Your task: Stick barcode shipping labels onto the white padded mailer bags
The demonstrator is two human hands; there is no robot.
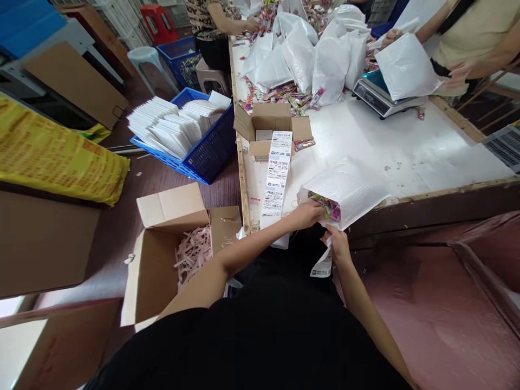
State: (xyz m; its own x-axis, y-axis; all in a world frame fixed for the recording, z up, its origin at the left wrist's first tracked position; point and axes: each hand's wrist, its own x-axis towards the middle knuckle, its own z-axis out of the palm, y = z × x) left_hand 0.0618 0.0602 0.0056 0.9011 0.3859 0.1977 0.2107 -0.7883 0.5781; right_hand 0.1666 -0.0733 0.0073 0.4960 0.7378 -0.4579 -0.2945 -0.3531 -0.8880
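Note:
A white plastic mailer bag [351, 187] lies at the table's near edge, its mouth towards me. Small colourful packets [331, 208] show inside the opening. My left hand [307, 213] is closed at the left side of the mouth, fingers on the bag's rim; the fingertips are partly hidden. Below the mouth, my right hand [339, 245] is closed on a printed label [324, 264] that hangs down, and it touches the bag's lower rim. Something small and orange shows beside its fingers. A strip of printed labels [277, 176] runs out of a small open carton [270, 114] left of the bag.
Filled white bags [298, 57] and loose packets stand farther back. A scale [371, 95] is at right, where a co-worker handles a white bag [408, 67]; another person works at back left. On the left are a blue basket of mailers [211, 149] and an open carton [156, 271].

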